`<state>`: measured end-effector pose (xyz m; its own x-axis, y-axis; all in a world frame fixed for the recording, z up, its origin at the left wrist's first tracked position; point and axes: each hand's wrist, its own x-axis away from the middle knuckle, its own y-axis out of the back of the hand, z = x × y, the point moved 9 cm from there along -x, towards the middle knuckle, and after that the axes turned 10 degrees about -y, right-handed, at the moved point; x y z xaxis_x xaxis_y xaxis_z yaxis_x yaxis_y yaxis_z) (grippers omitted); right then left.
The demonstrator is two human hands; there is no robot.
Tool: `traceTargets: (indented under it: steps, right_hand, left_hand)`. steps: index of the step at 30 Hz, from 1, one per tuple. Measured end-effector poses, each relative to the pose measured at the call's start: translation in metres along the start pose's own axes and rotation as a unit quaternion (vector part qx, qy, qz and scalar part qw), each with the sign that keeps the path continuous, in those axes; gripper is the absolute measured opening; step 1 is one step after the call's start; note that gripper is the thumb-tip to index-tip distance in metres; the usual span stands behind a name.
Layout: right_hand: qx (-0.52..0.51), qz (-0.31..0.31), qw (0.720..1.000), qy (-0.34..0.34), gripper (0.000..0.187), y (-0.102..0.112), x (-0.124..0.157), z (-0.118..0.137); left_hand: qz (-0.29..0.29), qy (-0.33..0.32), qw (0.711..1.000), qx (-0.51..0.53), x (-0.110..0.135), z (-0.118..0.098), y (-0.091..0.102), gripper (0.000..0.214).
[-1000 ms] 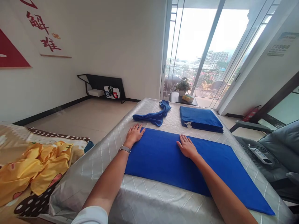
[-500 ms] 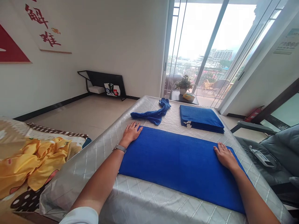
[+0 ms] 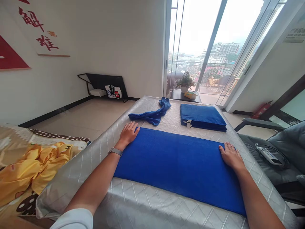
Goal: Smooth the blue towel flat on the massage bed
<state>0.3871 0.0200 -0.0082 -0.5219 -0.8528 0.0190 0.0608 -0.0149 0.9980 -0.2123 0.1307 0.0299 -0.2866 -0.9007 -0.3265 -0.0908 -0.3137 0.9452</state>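
Note:
A blue towel [image 3: 178, 165] lies spread flat across the silver quilted mattress [image 3: 143, 197]. Resting on its far left corner is my left hand [image 3: 129, 133], palm down with the fingers stretched out. My right hand [image 3: 232, 156] lies flat on the far right corner, fingers extended as well. Beyond the left hand is a crumpled blue towel [image 3: 152, 114]. A stack of folded blue towels [image 3: 202, 117], with white tags at its near corner, sits farther back on the right.
Yellow cloth [image 3: 45, 162] lies on patterned bedding at the left. A grey armchair [image 3: 262, 127] holding a white power strip [image 3: 269, 156] stands on the right. Past the mattress are a chair with a potted plant [image 3: 185, 82] and a sliding glass door [image 3: 209, 41].
The view has shifted slightly. My right hand has moved a little outward to the towel's far right corner; the left hand stays at its corner, and the towel lies flat as before.

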Motion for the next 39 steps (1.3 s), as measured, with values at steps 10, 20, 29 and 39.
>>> traceTargets:
  steps: [10, 20, 29, 39]
  right_hand:
    - [-0.019, -0.006, 1.0, 0.0, 0.079, -0.001, 0.0, 0.001]
    - [-0.028, -0.004, 1.0, -0.004, 0.078, 0.003, 0.004, 0.003]
    - [-0.031, -0.007, 0.999, -0.008, 0.079, 0.0, 0.001, 0.0]
    - [-0.029, -0.018, 0.999, -0.008, 0.08, 0.0, -0.002, -0.003]
  left_hand:
    - [0.0, -0.258, 0.96, 0.111, 0.005, -0.208, 0.032, 0.063]
    - [0.11, -0.197, 0.963, 0.147, -0.008, -0.238, -0.027, 0.08]
    - [0.133, -0.04, 0.987, 0.076, -0.005, -0.078, -0.027, 0.074]
    - [0.117, 0.047, 0.991, 0.042, -0.002, 0.003, -0.034, 0.069]
